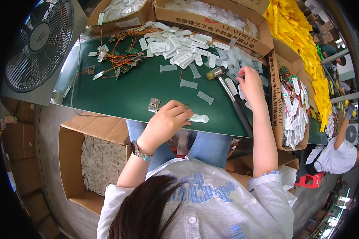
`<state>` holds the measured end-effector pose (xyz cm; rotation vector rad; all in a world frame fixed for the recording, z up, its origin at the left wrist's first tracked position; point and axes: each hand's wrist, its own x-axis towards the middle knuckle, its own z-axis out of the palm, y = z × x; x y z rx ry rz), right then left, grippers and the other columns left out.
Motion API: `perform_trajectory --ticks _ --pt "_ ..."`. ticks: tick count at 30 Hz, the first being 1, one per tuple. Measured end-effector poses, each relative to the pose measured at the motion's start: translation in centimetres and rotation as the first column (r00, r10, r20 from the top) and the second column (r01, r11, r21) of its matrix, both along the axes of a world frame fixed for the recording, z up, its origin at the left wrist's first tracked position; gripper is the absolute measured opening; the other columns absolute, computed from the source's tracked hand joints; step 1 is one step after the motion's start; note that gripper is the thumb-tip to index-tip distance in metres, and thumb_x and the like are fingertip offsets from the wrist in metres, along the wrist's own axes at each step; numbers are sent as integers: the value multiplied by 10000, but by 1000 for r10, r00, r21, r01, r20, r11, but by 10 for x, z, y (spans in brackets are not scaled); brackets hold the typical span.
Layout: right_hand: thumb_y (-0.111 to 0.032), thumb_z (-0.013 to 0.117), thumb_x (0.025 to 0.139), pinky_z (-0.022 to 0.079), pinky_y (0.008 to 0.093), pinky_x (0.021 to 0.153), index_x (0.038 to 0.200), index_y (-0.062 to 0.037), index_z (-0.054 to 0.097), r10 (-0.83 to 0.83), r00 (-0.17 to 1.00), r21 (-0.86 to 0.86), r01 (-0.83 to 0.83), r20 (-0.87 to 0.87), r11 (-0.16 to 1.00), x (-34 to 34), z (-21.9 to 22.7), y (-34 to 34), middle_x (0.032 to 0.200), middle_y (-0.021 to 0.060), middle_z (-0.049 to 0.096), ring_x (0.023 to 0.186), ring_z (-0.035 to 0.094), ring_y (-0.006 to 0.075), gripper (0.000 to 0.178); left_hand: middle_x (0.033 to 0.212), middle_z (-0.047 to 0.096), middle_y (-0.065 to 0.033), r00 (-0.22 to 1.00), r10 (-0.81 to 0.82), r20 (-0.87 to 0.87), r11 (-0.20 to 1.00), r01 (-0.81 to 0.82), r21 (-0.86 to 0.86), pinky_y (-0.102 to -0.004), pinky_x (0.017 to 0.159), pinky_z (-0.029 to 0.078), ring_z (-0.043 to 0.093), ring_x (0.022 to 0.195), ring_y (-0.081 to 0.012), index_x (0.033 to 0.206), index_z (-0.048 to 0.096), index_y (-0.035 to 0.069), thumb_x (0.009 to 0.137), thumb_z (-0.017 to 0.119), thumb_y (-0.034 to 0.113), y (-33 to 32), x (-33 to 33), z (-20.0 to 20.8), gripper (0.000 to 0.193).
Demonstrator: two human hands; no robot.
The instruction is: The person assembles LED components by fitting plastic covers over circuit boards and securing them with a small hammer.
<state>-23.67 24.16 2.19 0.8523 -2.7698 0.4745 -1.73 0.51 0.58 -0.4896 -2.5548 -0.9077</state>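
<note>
Near the front edge of the green table, my left hand (170,118) has its fingers pressed together on the end of a slim white plastic casing (199,118). A small circuit board with a metal part (154,104) sits beside that hand. My right hand (251,83) reaches over the right side, fingers bent together beside white casings (231,86) and translucent plastic pieces (243,57). Whatever its fingertips hold is too small to make out. Between the hands lies a hammer (236,105) with a dark handle and a yellowish face.
White casings (183,47) are heaped at the back of the green table (119,95). Wired circuit boards (121,59) lie tangled at left, near a fan (40,38). Cardboard boxes (215,30) line the back; another box (277,103) stands at right. Yellow parts (295,36) pile beyond; a co-worker (337,155) sits far right.
</note>
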Motion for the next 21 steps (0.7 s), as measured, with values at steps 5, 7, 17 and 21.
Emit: perform_trajectory --ticks 5,7,17,21 --pt "-14 692 817 507 440 818 924 -40 640 -21 989 -68 32 145 997 4 11 3 968 143 615 920 618 347 122 957 664 -42 1000 16 -9 999 -16 -46 -336 854 540 612 991 -237 1010 678 49 750 763 118 0 1 3 281" --pt "-16 642 840 512 444 795 940 -53 636 -69 998 56 69 7 996 13 14 1 976 124 608 911 627 346 107 956 664 -42 1000 23 -6 999 -24 -44 -335 856 539 611 991 -236 1011 678 49 749 764 121 -1 0 0 286" --pt "-165 719 866 515 431 776 1007 -25 620 -182 982 -65 186 59 980 18 6 29 975 153 632 900 643 342 222 960 669 -36 1000 22 2 999 -22 -23 -358 841 536 613 986 -245 1015 701 66 749 769 107 -1 -1 2 278" --pt "-195 767 826 519 415 792 1016 -13 616 -202 972 -58 209 118 976 13 -4 29 968 153 649 891 648 317 303 962 671 -35 1000 26 0 999 -26 -27 -360 841 536 613 987 -247 1011 703 69 756 764 110 1 0 1 265"
